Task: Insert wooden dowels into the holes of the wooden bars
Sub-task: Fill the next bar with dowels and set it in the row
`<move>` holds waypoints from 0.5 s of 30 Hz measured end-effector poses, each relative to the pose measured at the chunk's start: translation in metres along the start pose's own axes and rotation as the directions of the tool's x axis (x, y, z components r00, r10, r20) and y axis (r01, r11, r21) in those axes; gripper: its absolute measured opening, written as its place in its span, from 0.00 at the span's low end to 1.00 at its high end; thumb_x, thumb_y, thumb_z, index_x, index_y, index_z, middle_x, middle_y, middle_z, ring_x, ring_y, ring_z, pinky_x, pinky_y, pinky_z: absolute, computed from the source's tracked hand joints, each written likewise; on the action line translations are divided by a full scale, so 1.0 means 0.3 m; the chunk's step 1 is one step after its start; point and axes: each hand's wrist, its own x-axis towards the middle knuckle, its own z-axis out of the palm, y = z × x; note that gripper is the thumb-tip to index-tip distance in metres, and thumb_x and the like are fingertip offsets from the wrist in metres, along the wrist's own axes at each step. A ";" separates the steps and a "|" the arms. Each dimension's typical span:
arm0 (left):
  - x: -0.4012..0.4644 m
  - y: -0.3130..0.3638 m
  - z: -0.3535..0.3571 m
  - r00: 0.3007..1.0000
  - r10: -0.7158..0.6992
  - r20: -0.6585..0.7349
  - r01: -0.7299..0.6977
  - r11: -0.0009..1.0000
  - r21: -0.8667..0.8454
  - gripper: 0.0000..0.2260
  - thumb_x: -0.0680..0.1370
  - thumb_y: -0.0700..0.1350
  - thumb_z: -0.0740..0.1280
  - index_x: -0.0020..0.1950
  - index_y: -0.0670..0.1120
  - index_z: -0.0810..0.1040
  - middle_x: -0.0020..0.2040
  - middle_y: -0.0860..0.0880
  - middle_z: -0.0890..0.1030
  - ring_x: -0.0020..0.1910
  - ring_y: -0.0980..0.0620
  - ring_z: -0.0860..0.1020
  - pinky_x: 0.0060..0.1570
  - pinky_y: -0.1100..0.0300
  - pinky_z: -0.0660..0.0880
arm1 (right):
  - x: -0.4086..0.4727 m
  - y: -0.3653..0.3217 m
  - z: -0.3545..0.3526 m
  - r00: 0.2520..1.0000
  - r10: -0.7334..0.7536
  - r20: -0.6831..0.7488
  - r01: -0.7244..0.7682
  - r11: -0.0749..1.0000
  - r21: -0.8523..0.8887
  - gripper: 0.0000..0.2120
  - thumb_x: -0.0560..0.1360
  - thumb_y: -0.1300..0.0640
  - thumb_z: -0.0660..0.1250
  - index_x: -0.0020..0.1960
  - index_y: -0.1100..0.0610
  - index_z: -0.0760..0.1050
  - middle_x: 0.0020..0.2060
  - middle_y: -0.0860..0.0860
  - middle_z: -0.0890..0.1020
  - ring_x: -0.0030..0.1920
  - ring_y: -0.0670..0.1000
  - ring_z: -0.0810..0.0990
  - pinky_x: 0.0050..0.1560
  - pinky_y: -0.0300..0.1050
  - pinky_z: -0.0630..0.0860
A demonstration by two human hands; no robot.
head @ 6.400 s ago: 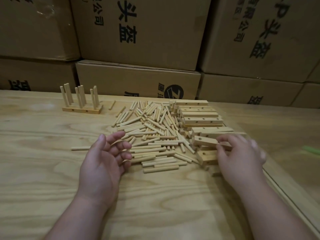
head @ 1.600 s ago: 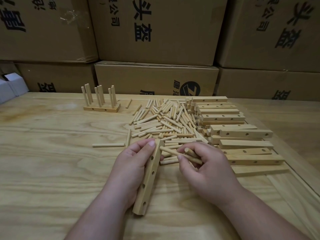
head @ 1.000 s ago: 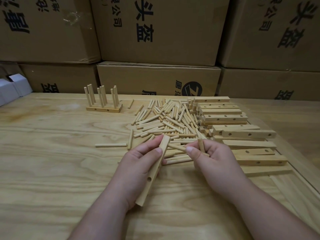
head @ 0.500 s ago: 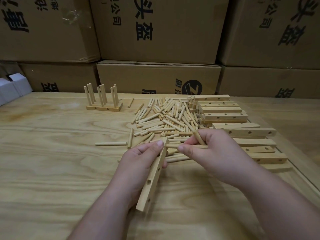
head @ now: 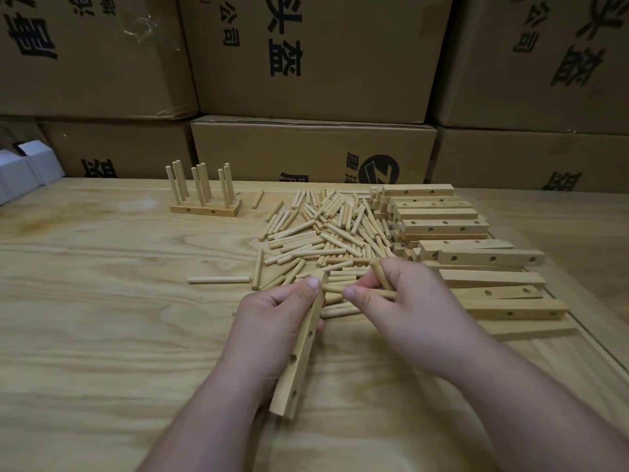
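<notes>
Left hand: our left hand (head: 272, 321) is wrapped around a pale square-section wooden bar with a row of round holes (head: 299, 356), thumb pressed near its far end, fingers curled behind it.
Bar position: it is lifted off the light plywood desk (head: 102, 318), angled away from us, hole face turned to the right; four holes show below the thumb.
Right hand: our right hand (head: 405, 301) is clamped on short pale round wooden dowels (head: 377, 294), one lying level between thumb and forefinger and pointing at the bar's far end, another sticking up out of the fist.
Gap: dowel tip and bar look just about touching; we cannot tell whether it has entered a hole.
Handling, bar: we judge it light, rigid, dry and not slippery, so a side grip keeps the holes free.
Handling, dowel: stiff and thin, likely a snug fit; we would pinch close to the leading end and push straight along its axis so it doesn't cock or snap.
Risk: the spare dowel in the fist could slip out while we push.
Supply: the loose heap of pale dowels (head: 326, 233) lies just beyond the hands, with the stack of drilled wooden bars (head: 442, 226) on its right.
Finished piece: a bar assembly with upright dowels (head: 204, 195) stands at the far left of the desk.
Backdrop: brown cardboard boxes with black printing (head: 313, 63) are piled behind.
</notes>
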 end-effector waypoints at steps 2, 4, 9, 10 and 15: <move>-0.005 -0.001 0.000 1.000 0.006 0.029 -0.007 0.999 0.032 0.13 0.75 0.55 0.72 0.40 0.47 0.88 0.33 0.48 0.85 0.29 0.56 0.80 0.29 0.67 0.73 | 0.004 0.001 -0.012 1.000 -0.004 0.022 0.004 1.000 -0.002 0.11 0.73 0.40 0.72 0.41 0.47 0.77 0.35 0.42 0.81 0.37 0.40 0.78 0.35 0.42 0.72; -0.009 0.002 -0.005 0.997 0.001 0.072 -0.005 0.999 0.053 0.14 0.75 0.56 0.71 0.39 0.46 0.88 0.33 0.44 0.85 0.31 0.54 0.81 0.29 0.67 0.73 | 0.008 0.007 -0.037 0.998 -0.003 0.064 0.002 1.000 0.014 0.10 0.73 0.40 0.72 0.41 0.45 0.78 0.34 0.41 0.81 0.38 0.37 0.78 0.34 0.41 0.71; -0.011 0.005 -0.006 0.995 0.007 0.103 -0.017 0.996 0.091 0.17 0.73 0.58 0.71 0.37 0.45 0.87 0.37 0.41 0.85 0.37 0.51 0.84 0.32 0.66 0.75 | 0.006 0.012 -0.052 0.995 -0.015 0.097 0.015 1.000 0.002 0.09 0.73 0.40 0.72 0.41 0.44 0.77 0.34 0.42 0.81 0.36 0.39 0.78 0.34 0.41 0.72; -0.010 0.002 -0.006 0.996 0.011 0.086 -0.019 0.995 0.094 0.16 0.75 0.57 0.70 0.38 0.46 0.87 0.35 0.42 0.85 0.34 0.52 0.83 0.30 0.66 0.74 | 0.004 0.010 -0.041 0.997 -0.017 0.072 0.017 1.000 -0.005 0.10 0.73 0.41 0.72 0.40 0.45 0.77 0.35 0.43 0.81 0.36 0.39 0.78 0.34 0.42 0.72; -0.010 -0.002 -0.007 0.998 0.018 0.066 -0.023 0.997 0.079 0.12 0.77 0.54 0.70 0.39 0.51 0.88 0.30 0.45 0.83 0.27 0.57 0.78 0.28 0.67 0.72 | -0.002 0.006 -0.009 1.000 -0.010 0.021 0.010 1.000 0.014 0.11 0.73 0.43 0.72 0.40 0.47 0.76 0.33 0.44 0.80 0.35 0.37 0.76 0.33 0.41 0.69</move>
